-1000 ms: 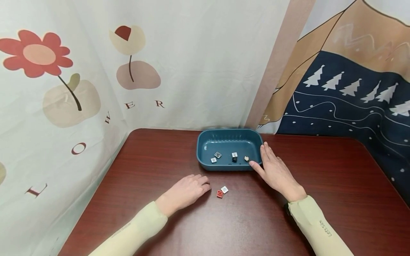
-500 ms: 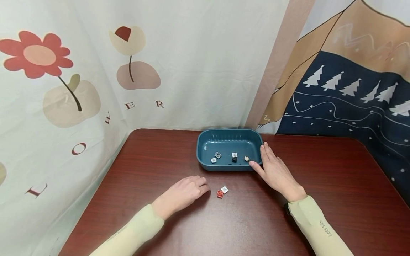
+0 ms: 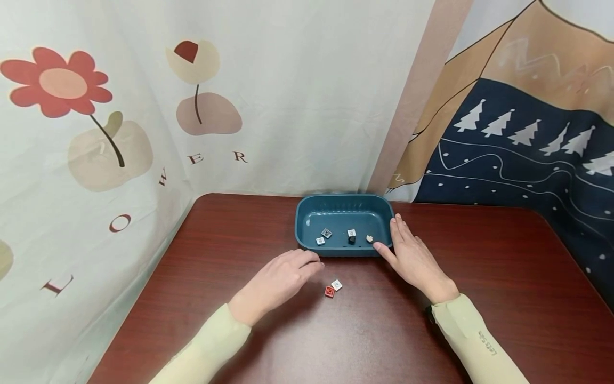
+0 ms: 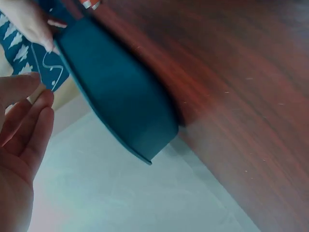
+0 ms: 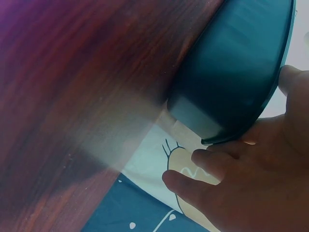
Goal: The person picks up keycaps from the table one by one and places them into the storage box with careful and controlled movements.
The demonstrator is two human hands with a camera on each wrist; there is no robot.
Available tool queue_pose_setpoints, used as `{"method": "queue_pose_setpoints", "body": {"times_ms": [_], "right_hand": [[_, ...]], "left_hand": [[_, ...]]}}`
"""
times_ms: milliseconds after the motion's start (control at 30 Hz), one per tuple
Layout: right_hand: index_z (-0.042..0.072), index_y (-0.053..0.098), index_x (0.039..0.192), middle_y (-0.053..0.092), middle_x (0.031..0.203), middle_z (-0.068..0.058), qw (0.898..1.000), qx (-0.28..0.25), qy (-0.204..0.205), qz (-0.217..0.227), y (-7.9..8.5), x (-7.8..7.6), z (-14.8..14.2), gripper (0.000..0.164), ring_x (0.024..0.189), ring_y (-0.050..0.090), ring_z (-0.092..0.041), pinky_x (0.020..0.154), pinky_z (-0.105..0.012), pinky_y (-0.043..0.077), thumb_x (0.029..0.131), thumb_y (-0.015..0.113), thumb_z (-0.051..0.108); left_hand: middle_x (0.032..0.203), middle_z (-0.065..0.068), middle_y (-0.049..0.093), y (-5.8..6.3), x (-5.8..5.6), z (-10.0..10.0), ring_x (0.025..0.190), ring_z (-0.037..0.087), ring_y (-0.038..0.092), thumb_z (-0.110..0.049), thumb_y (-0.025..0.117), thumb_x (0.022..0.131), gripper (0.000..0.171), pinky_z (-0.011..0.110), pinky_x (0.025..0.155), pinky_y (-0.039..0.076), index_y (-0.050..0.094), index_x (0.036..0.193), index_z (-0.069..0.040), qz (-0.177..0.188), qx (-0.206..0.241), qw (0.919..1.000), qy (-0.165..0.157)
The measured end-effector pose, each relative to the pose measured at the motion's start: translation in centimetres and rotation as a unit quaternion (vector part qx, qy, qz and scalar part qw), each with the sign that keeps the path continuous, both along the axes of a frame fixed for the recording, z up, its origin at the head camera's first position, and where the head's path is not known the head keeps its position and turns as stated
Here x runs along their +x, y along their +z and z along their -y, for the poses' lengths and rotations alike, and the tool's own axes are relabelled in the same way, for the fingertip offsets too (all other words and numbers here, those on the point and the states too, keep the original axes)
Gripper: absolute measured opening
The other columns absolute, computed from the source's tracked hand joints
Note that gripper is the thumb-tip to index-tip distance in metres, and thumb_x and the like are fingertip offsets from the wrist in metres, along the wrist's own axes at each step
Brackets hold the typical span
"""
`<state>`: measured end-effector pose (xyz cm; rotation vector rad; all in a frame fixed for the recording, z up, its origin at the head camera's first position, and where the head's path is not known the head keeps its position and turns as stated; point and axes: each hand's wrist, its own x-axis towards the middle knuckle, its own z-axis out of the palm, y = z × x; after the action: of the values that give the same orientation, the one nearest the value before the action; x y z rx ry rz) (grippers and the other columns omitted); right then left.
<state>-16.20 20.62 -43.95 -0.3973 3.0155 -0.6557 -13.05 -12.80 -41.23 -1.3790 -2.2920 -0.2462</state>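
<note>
My left hand is raised just in front of the blue tray, near its front left corner. In the left wrist view, its thumb and fingertips pinch a small pale keycap, mostly covered by the fingers. My right hand rests against the tray's right front corner, its thumb at the front rim and its fingers extended along the right side. On the table, a red keycap and a white keycap lie touching or nearly so. Several keycaps sit inside the tray, including a grey one and a beige one.
The tray stands at the back of the dark red wooden table. A white printed curtain hangs behind and to the left, and a dark blue patterned cloth hangs at the right.
My left hand has lifted off the table and moved forward and slightly right, toward the tray's front edge. My right hand and the tray have stayed put.
</note>
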Motion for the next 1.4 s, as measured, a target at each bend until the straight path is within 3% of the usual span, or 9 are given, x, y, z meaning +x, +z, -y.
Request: {"method": "queue_pose_setpoints", "body": {"times_ms": [100,200,333,467,733,900,1167,1400], "right_hand": [[-0.01,0.016,0.161,0.01,0.169,-0.027,1.0,0.001,-0.001,-0.001,0.0,0.0,0.0,0.096,0.155,0.017,-0.046,0.116,-0.066,0.026,0.105,0.041,0.064],[-0.01,0.016,0.161,0.011,0.169,-0.027,1.0,0.003,-0.002,-0.002,0.0,0.0,0.0,0.095,0.155,0.017,-0.046,0.116,-0.066,0.026,0.105,0.042,0.063],[-0.01,0.017,0.16,0.01,0.169,-0.027,1.0,0.003,-0.002,-0.003,0.0,0.0,0.0,0.094,0.155,0.017,-0.046,0.116,-0.066,0.027,0.105,0.044,0.061],[-0.01,0.017,0.16,0.01,0.169,-0.027,1.0,0.003,-0.002,-0.003,0.0,0.0,0.0,0.095,0.155,0.017,-0.045,0.116,-0.066,0.027,0.105,0.044,0.062],[-0.01,0.016,0.16,0.01,0.169,-0.027,1.0,0.001,-0.001,-0.003,-0.2,0.1,-0.1,0.096,0.155,0.017,-0.045,0.116,-0.067,0.026,0.105,0.042,0.064],[-0.01,0.016,0.161,0.01,0.17,-0.027,1.0,0.002,0.0,-0.003,-0.2,-0.1,0.0,0.094,0.155,0.017,-0.045,0.116,-0.066,0.027,0.105,0.044,0.061],[-0.01,0.017,0.161,0.01,0.17,-0.026,1.0,0.006,0.001,-0.003,0.0,-0.2,0.0,0.096,0.155,0.017,-0.045,0.116,-0.065,0.027,0.105,0.042,0.064],[-0.01,0.016,0.161,0.009,0.17,-0.026,1.0,0.007,-0.001,0.003,0.0,-0.1,0.1,0.096,0.155,0.017,-0.045,0.116,-0.066,0.026,0.105,0.041,0.064]], "left_hand": [[0.108,0.005,0.068,0.3,-0.7,-0.3,0.097,0.019,0.066,0.009,0.08,0.082,0.034,0.027,0.088,0.055,0.074,0.113,-0.004,-0.024,0.03,0.9993,-0.004],[0.107,0.005,0.069,0.4,-1.6,-0.6,0.097,0.018,0.067,0.005,0.08,0.085,0.029,0.025,0.089,0.055,0.075,0.112,-0.003,-0.021,0.066,0.9976,-0.001],[0.109,0.004,0.07,0.0,-2.9,-0.7,0.098,0.017,0.066,-0.001,0.08,0.089,0.025,0.024,0.089,0.055,0.076,0.113,-0.004,0.026,0.116,0.9926,0.024],[0.111,0.004,0.07,-0.3,-4.0,-1.0,0.101,0.017,0.066,-0.003,0.077,0.092,0.023,0.024,0.09,0.055,0.077,0.115,-0.005,0.064,0.139,0.9867,0.056],[0.108,0.007,0.07,-0.5,-6.4,-2.5,0.098,0.019,0.068,-0.001,0.076,0.093,0.02,0.028,0.087,0.057,0.077,0.112,-0.004,0.067,0.161,0.9802,0.093],[0.107,0.008,0.068,-0.8,-7.5,-3.4,0.095,0.02,0.069,-0.002,0.075,0.094,0.019,0.028,0.085,0.058,0.076,0.112,-0.003,0.097,0.16,0.9714,0.146],[0.104,0.011,0.069,-0.7,-9.0,-5.0,0.092,0.022,0.071,-0.005,0.074,0.096,0.018,0.032,0.08,0.061,0.078,0.113,-0.001,0.197,0.1,0.946,0.237],[0.099,0.013,0.069,-0.8,-10.0,-5.9,0.091,0.027,0.071,-0.004,0.072,0.097,0.015,0.036,0.076,0.061,0.079,0.11,-0.002,0.205,0.04,0.9411,0.265]]}}
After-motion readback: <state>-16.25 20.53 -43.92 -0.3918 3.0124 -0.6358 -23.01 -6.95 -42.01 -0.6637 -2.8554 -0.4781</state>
